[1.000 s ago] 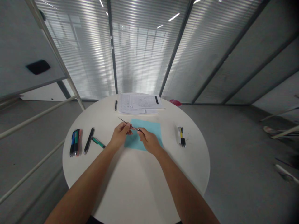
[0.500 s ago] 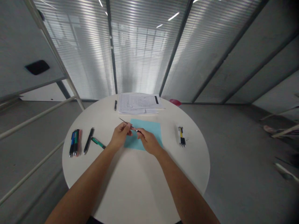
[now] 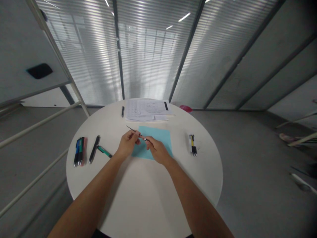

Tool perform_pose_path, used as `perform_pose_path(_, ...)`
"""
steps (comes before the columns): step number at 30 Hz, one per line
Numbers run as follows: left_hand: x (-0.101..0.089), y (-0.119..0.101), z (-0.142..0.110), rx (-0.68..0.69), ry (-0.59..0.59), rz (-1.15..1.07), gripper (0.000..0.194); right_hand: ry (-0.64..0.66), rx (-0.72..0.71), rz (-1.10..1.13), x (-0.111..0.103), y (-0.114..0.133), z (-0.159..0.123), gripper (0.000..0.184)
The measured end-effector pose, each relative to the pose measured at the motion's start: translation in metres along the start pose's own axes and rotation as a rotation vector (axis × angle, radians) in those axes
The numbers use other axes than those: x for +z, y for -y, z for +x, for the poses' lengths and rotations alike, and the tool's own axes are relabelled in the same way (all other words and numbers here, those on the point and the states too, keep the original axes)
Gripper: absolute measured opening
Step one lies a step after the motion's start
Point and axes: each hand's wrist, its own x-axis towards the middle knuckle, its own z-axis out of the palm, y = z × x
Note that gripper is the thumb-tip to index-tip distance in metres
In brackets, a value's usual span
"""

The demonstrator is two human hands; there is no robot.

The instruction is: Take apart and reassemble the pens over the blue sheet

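Note:
My left hand (image 3: 128, 144) pinches a thin dark pen refill (image 3: 133, 131) that sticks out up and to the left. My right hand (image 3: 156, 149) is closed on a small pen part (image 3: 146, 139) at the refill's other end, fingertips nearly touching my left hand's. Both hands hover over the near left part of a light blue sheet of paper (image 3: 160, 136) on the round white table (image 3: 143, 191).
A row of several pens (image 3: 79, 151) lies at the table's left, with a black pen (image 3: 94, 149) and a green pen (image 3: 104, 151) beside it. Two pens (image 3: 192, 145) lie at the right. Printed papers (image 3: 147, 109) and a black pen (image 3: 122, 111) sit at the far edge.
My right hand has edged slightly left toward my left hand, closing the small gap along the refill. Everything on the table has stayed put.

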Motion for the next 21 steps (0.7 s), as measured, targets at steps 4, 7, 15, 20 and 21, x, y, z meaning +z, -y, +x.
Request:
perform_pose_path(4,-0.0012,0.0004,0.0003,0.012,0.008,-0.01,0.029,-0.017,-0.008,0.019,-0.0003,0.0001,0.0001,0.035)
perform_pose_path(7,-0.001,0.0011,0.0001,0.023,0.03,0.002,0.029,-0.016,-0.018,0.013,-0.0016,0.0015,-0.0001,0.035)
perform_pose_path(15,0.0006,-0.0012,-0.0011,0.016,0.038,0.071,0.031,0.008,-0.03,-0.029,-0.0001,-0.0012,0.0003,0.033)
perform_pose_path(20,0.0019,-0.0017,-0.0026,-0.011,0.102,0.121,0.029,0.018,-0.022,-0.028,0.0011,-0.0031,0.0002,0.033)
perform_pose_path(21,0.0021,-0.0014,-0.0028,-0.014,0.116,0.126,0.028,0.018,-0.02,-0.026,0.0013,-0.0031,0.0002,0.033)
